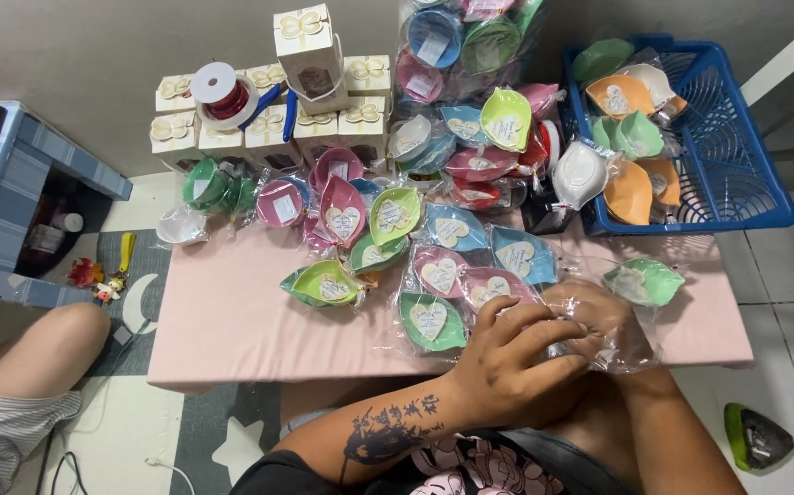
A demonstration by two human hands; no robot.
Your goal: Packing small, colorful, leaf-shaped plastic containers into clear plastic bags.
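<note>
Left hand (511, 362) is curling its fingers over a clear plastic bag (630, 344) at the near edge of the pink table (223, 330), gripping the crinkled film. Right hand (598, 316) is sitting inside or under that bag, mostly covered by plastic; fingers look bent, but can't tell what they are clutching. Bag is lying on the table's front right part, touching both hands. Just right of it, a green leaf-shaped dish (646, 280) in wrap is resting on the table. Just left, a darker green wrapped dish (432, 321) is lying near the left hand's fingertips. More wrapped dishes in pink, blue and green are piling up across the table's middle. Blue basket (745, 174) with orange and green dishes is standing at far right. White gift boxes (268, 124) are stacking at far left, a red ribbon spool (220, 90) on top.
</note>
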